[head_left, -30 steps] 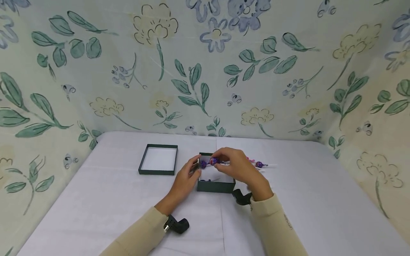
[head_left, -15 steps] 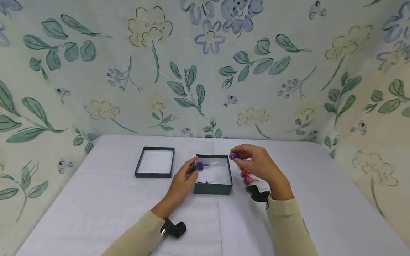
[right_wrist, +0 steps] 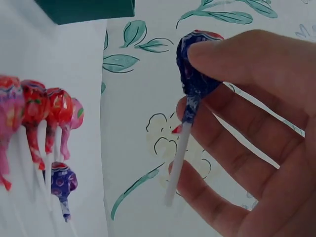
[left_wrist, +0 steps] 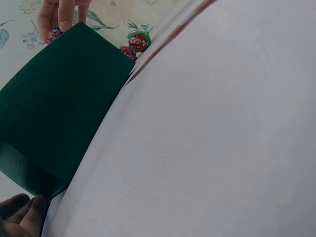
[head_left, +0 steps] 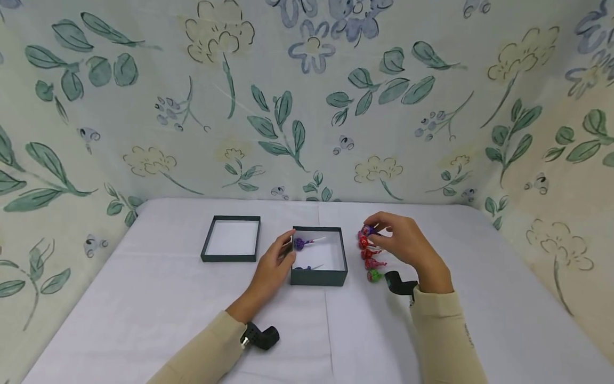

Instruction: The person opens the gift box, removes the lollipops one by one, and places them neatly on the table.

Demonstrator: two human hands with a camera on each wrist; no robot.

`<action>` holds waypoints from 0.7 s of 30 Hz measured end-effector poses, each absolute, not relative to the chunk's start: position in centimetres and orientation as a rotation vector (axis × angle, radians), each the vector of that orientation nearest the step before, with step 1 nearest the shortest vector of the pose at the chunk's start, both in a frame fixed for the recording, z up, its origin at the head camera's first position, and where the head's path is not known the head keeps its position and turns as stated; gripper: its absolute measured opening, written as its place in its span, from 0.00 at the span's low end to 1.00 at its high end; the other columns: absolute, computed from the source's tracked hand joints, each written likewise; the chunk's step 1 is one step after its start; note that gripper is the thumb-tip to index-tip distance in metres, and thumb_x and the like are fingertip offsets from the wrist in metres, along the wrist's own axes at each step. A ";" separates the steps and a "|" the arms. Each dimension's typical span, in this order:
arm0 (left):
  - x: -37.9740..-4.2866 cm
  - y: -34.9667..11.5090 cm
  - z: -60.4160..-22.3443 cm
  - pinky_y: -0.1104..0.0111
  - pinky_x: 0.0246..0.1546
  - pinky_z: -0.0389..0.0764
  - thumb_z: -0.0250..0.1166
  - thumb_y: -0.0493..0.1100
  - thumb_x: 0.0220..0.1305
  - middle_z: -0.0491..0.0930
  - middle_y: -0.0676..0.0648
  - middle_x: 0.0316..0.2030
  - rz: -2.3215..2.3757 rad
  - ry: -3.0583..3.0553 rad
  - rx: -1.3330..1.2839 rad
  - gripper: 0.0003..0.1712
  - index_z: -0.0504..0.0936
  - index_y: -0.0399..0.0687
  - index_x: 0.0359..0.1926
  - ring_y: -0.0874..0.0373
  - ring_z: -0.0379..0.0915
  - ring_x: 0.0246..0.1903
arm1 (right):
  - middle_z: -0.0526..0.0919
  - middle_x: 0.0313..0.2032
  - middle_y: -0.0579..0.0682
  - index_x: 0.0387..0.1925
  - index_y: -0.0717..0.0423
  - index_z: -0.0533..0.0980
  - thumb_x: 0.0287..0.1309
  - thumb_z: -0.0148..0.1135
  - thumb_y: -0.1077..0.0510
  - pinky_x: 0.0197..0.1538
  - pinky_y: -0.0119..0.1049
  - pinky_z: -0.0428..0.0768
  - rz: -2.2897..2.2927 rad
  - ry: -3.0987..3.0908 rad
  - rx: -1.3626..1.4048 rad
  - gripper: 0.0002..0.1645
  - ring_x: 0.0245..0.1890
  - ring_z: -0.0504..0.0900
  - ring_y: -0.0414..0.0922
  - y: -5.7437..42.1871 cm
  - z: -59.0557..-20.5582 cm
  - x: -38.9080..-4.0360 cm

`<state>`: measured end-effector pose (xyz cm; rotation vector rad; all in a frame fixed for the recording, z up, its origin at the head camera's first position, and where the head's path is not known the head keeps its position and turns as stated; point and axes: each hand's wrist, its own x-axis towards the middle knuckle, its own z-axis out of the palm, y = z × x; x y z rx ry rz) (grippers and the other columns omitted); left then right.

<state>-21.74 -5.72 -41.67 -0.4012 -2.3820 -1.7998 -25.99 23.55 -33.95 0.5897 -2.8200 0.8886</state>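
Near the far edge of the white-clothed counter [head_left: 158,298], my left hand [head_left: 272,262] grips a square dark-green box [head_left: 317,278], likely steadying it — right of it, my right hand [head_left: 405,240] pinches a round blue-wrapped lollipop [right_wrist: 193,85].

No legible text; blurry lettering [left_wrist: 138,43] on the green lollipop [left_wrist: 139,35].
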 end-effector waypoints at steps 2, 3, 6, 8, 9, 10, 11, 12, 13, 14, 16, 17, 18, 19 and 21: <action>-21.8 -5.7 -41.6 0.56 0.63 0.69 0.54 0.38 0.70 0.65 0.37 0.66 -1.803 -2.382 -0.394 0.28 0.65 0.48 0.70 0.42 0.65 0.64 | 0.84 0.41 0.48 0.46 0.52 0.80 0.56 0.67 0.63 0.55 0.56 0.76 0.857 -2.846 0.551 0.15 0.44 0.81 0.49 24.0 -34.2 -26.2; -21.8 -5.7 -41.6 0.56 0.63 0.69 0.54 0.38 0.70 0.65 0.37 0.66 -1.807 -2.381 -0.391 0.28 0.65 0.48 0.70 0.42 0.64 0.64 | 0.84 0.41 0.48 0.46 0.52 0.80 0.56 0.67 0.63 0.55 0.56 0.76 0.845 -2.861 0.531 0.15 0.44 0.81 0.49 24.2 -34.3 -26.2; -21.8 -5.7 -41.7 0.55 0.63 0.69 0.54 0.37 0.70 0.65 0.37 0.67 -1.826 -2.378 -0.374 0.28 0.65 0.47 0.70 0.42 0.64 0.64 | 0.84 0.43 0.50 0.49 0.53 0.80 0.57 0.66 0.61 0.54 0.55 0.77 0.811 -2.925 0.460 0.16 0.45 0.80 0.50 24.7 -34.7 -26.3; -21.8 -5.7 -41.8 0.55 0.63 0.69 0.54 0.37 0.70 0.64 0.37 0.67 -1.831 -2.377 -0.368 0.28 0.65 0.47 0.70 0.41 0.64 0.64 | 0.84 0.44 0.51 0.50 0.54 0.80 0.58 0.66 0.60 0.52 0.55 0.78 0.796 -2.958 0.423 0.17 0.45 0.80 0.51 25.1 -35.0 -26.4; -21.9 -5.6 -41.8 0.55 0.63 0.69 0.54 0.37 0.70 0.65 0.37 0.66 -1.831 -2.376 -0.365 0.28 0.65 0.47 0.70 0.41 0.64 0.64 | 0.84 0.45 0.52 0.51 0.54 0.80 0.58 0.65 0.60 0.51 0.54 0.79 0.791 -2.972 0.406 0.17 0.46 0.79 0.52 25.2 -35.1 -26.4; -21.9 -5.6 -41.8 0.54 0.63 0.69 0.54 0.37 0.70 0.65 0.37 0.66 -1.831 -2.374 -0.365 0.28 0.65 0.46 0.70 0.41 0.64 0.64 | 0.83 0.45 0.52 0.51 0.54 0.80 0.58 0.65 0.60 0.50 0.53 0.80 0.788 -2.987 0.386 0.18 0.46 0.79 0.52 25.4 -35.3 -26.5; -21.9 -5.6 -41.9 0.54 0.63 0.69 0.54 0.36 0.70 0.65 0.37 0.66 -1.830 -2.375 -0.367 0.28 0.65 0.47 0.70 0.42 0.64 0.64 | 0.83 0.45 0.53 0.51 0.55 0.80 0.58 0.65 0.61 0.48 0.52 0.81 0.791 -2.999 0.369 0.17 0.46 0.79 0.52 25.5 -35.4 -26.5; -21.9 -5.6 -41.9 0.55 0.63 0.69 0.54 0.36 0.70 0.65 0.37 0.66 -1.829 -2.376 -0.371 0.28 0.65 0.47 0.70 0.42 0.64 0.64 | 0.83 0.45 0.53 0.51 0.55 0.80 0.58 0.65 0.61 0.47 0.51 0.82 0.790 -3.009 0.356 0.17 0.46 0.79 0.52 25.6 -35.5 -26.6; -21.9 -5.6 -41.9 0.54 0.63 0.70 0.54 0.36 0.70 0.65 0.37 0.66 -1.825 -2.374 -0.375 0.28 0.65 0.46 0.70 0.42 0.64 0.64 | 0.82 0.45 0.54 0.50 0.56 0.80 0.58 0.65 0.62 0.46 0.50 0.82 0.789 -3.018 0.349 0.17 0.45 0.79 0.52 25.7 -35.7 -26.7; -21.9 -5.6 -42.0 0.55 0.63 0.69 0.54 0.36 0.70 0.64 0.37 0.67 -1.823 -2.376 -0.379 0.28 0.64 0.46 0.70 0.42 0.64 0.64 | 0.82 0.44 0.54 0.50 0.57 0.80 0.58 0.65 0.62 0.46 0.49 0.83 0.788 -3.027 0.342 0.17 0.45 0.79 0.52 25.8 -35.8 -26.8; -21.9 -5.6 -41.9 0.55 0.63 0.69 0.54 0.37 0.70 0.64 0.37 0.67 -1.820 -2.377 -0.387 0.28 0.64 0.46 0.70 0.42 0.64 0.64 | 0.82 0.43 0.54 0.50 0.58 0.80 0.57 0.66 0.63 0.45 0.48 0.83 0.784 -3.035 0.338 0.17 0.44 0.79 0.52 26.0 -36.1 -26.9; -21.9 -5.7 -41.9 0.56 0.63 0.69 0.54 0.37 0.70 0.64 0.37 0.67 -1.817 -2.382 -0.387 0.28 0.64 0.47 0.70 0.43 0.64 0.64 | 0.82 0.43 0.54 0.49 0.58 0.80 0.57 0.66 0.63 0.45 0.48 0.83 0.782 -3.037 0.342 0.17 0.44 0.79 0.52 26.2 -36.3 -27.0; -21.8 -5.6 -41.8 0.55 0.63 0.69 0.54 0.36 0.70 0.64 0.37 0.67 -1.815 -2.379 -0.387 0.28 0.64 0.46 0.70 0.42 0.64 0.64 | 0.82 0.42 0.54 0.49 0.59 0.80 0.57 0.65 0.63 0.45 0.48 0.82 0.775 -3.037 0.349 0.17 0.43 0.79 0.52 26.3 -36.4 -27.1; -21.8 -5.6 -41.7 0.55 0.63 0.69 0.54 0.36 0.70 0.64 0.37 0.67 -1.814 -2.380 -0.385 0.28 0.64 0.46 0.70 0.42 0.64 0.64 | 0.82 0.41 0.54 0.49 0.59 0.80 0.57 0.65 0.63 0.45 0.48 0.82 0.770 -3.038 0.354 0.16 0.43 0.78 0.52 26.3 -36.6 -27.1; -21.8 -5.6 -41.6 0.56 0.63 0.69 0.54 0.36 0.70 0.65 0.37 0.66 -1.819 -2.382 -0.375 0.28 0.65 0.47 0.70 0.43 0.65 0.64 | 0.82 0.41 0.54 0.48 0.59 0.80 0.57 0.65 0.64 0.46 0.49 0.81 0.761 -3.041 0.357 0.16 0.43 0.78 0.51 26.5 -36.8 -27.3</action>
